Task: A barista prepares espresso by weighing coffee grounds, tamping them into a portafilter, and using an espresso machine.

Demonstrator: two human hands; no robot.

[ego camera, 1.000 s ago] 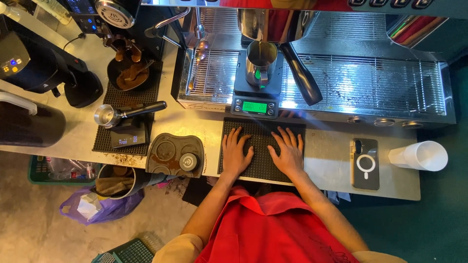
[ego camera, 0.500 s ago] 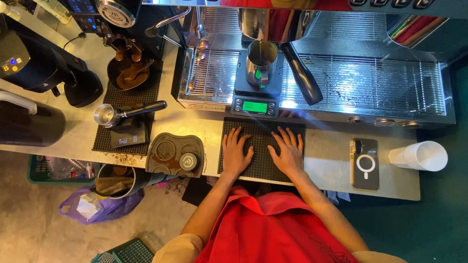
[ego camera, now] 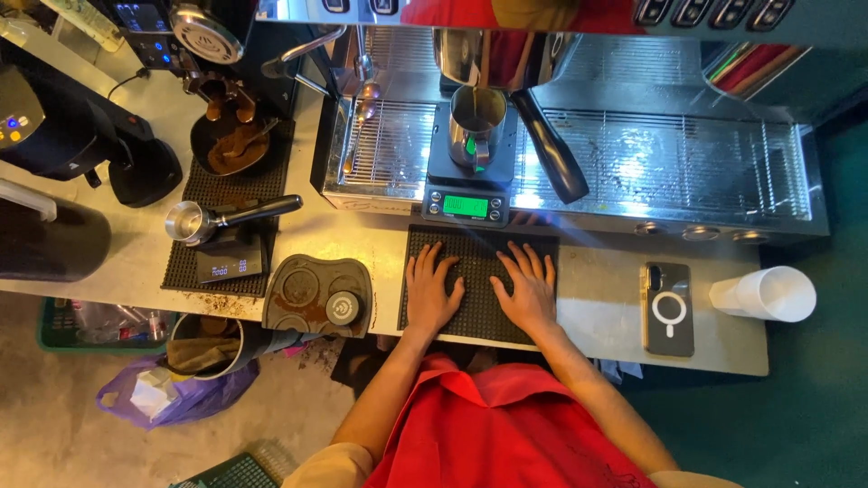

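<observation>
Head view: two hands (ego camera: 479, 289), one black rubber mat (ego camera: 477, 248).

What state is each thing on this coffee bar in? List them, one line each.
Left hand: flat, palm down on the black mat, holding nothing.
Right hand: flat on the same mat, holding nothing.
Scale: switched on, display lit green.
Metal cup: upright on the scale, under the machine's spout.
Portafilter: lying on the small scale, detached.
Phone: face down on the counter.
White cup: tipped on its side.
</observation>
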